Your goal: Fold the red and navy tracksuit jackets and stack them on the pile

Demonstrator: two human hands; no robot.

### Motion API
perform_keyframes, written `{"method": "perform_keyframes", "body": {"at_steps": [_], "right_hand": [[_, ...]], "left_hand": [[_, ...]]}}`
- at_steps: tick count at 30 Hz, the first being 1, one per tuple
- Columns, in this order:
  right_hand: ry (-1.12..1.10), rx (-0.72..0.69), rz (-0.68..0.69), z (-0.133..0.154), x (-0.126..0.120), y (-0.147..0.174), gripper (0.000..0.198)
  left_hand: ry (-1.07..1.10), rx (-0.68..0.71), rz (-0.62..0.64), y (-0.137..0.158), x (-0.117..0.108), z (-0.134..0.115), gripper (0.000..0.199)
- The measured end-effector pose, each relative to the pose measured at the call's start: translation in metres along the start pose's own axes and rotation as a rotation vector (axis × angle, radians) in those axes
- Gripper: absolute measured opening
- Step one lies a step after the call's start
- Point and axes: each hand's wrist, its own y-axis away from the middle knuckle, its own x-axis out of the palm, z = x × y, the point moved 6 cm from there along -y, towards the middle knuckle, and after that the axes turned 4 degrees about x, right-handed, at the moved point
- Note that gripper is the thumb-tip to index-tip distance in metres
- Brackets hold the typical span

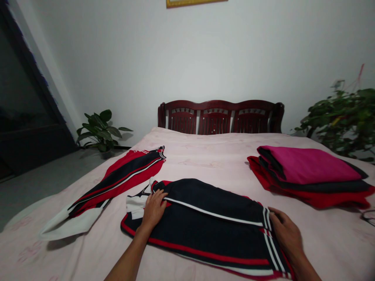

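A dark navy jacket (211, 234) with red and white trim lies folded lengthwise on the bed in front of me. My left hand (154, 207) rests on its white-and-navy collar end, fingers stretched out over the cloth. At the opposite end, my right hand (285, 233) has its fingers closed round the edge of the white-striped hem; part of the fingers is hidden. Another garment (129, 173), red and navy with a pale end, lies stretched out to the left, apart from both hands.
The bed has a pale pink sheet (202, 156). A stack of folded clothes (316, 166), magenta on top, sits at the right, with dark-framed glasses (369, 216) near it. Beyond are a dark wooden headboard (215, 117) and potted plants (101, 130) on both sides.
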Motion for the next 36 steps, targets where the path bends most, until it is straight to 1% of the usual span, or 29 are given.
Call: {"method": "perform_keyframes", "body": {"at_steps": [7, 24, 36], "right_hand": [[-0.004, -0.017, -0.007, 0.0003, -0.0008, -0.0007, 0.060], [-0.011, 0.013, 0.010, 0.0030, -0.0015, 0.0025, 0.059], [-0.002, 0.003, 0.001, 0.0031, -0.0012, 0.0012, 0.057]], "left_hand": [[-0.004, 0.006, -0.006, 0.0003, 0.0009, 0.0004, 0.036], [0.001, 0.009, -0.022, -0.0002, 0.0026, 0.0023, 0.035], [0.010, 0.000, -0.024, -0.0001, 0.0021, 0.0022, 0.033]]}}
